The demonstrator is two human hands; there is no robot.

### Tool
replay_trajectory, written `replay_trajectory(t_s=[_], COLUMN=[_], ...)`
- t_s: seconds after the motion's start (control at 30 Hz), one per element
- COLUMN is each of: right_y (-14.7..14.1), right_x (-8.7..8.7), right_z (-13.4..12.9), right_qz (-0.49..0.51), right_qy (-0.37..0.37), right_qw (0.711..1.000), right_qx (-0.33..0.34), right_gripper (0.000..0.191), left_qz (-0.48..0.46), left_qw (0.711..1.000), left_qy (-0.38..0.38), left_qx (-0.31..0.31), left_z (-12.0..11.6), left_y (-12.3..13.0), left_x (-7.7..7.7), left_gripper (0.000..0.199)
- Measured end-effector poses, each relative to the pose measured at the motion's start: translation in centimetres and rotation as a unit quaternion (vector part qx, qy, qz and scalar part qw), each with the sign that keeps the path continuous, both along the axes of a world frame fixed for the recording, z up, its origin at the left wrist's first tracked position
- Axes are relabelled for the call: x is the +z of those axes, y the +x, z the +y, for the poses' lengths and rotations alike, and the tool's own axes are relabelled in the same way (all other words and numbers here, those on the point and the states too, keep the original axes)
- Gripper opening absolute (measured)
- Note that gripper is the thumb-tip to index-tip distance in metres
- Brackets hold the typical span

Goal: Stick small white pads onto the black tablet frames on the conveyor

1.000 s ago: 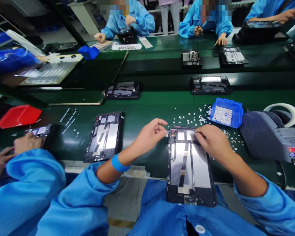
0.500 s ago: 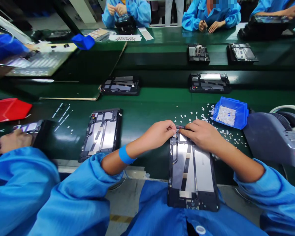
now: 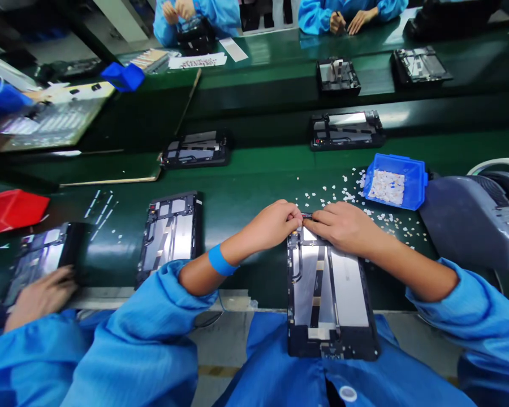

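Observation:
An opened tablet (image 3: 350,288), its silver batteries and dark ribbon cables exposed, lies in front of me, its near end reaching past the bench edge over my smock. At its top left corner, the fingers of my left hand (image 3: 277,223) are pinched together; whatever they hold is too small or hidden to name. My right hand (image 3: 343,226) rests on the top right of the tablet with its fingers bent over the top edge, gripping it. Small white pieces (image 3: 348,195) lie scattered on the green bench just beyond my hands.
A blue bin (image 3: 419,183) of white pieces stands right, beside a grey tape dispenser (image 3: 462,220). Other opened tablets lie left (image 3: 169,237) and beyond (image 3: 345,130). At far left, a co-worker's hand (image 3: 46,294) touches another tablet, near a red bin (image 3: 12,209).
The view has shifted slightly. My hands keep nearly the same place at the tablet's top edge. The co-worker's hand at left has moved down toward the near end of their tablet.

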State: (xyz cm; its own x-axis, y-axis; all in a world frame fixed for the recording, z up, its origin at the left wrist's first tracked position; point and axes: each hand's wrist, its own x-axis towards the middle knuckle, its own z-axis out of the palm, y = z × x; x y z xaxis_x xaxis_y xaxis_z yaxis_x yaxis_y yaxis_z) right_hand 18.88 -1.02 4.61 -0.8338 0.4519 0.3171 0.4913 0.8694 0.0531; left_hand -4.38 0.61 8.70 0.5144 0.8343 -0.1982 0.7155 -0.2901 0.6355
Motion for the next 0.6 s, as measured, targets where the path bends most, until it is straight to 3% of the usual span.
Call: replay_trajectory(t_s=[0.27, 0.6], right_y=[0.00, -0.05], right_x=[-0.01, -0.20], right_z=[0.06, 0.01], right_qz=[0.008, 0.019], right_qy=[0.008, -0.002], right_qw=[1.000, 1.000], right_qx=[-0.001, -0.005], right_gripper=[0.029, 0.028], left_qz=[-0.003, 0.010], left_qw=[1.000, 1.000], left_qy=[-0.012, -0.014], left_qx=[0.013, 0.010], left_z=[0.37, 0.34], left_y=[0.02, 0.26], left_x=[-0.84, -0.62], left_gripper=[0.016, 0.016])
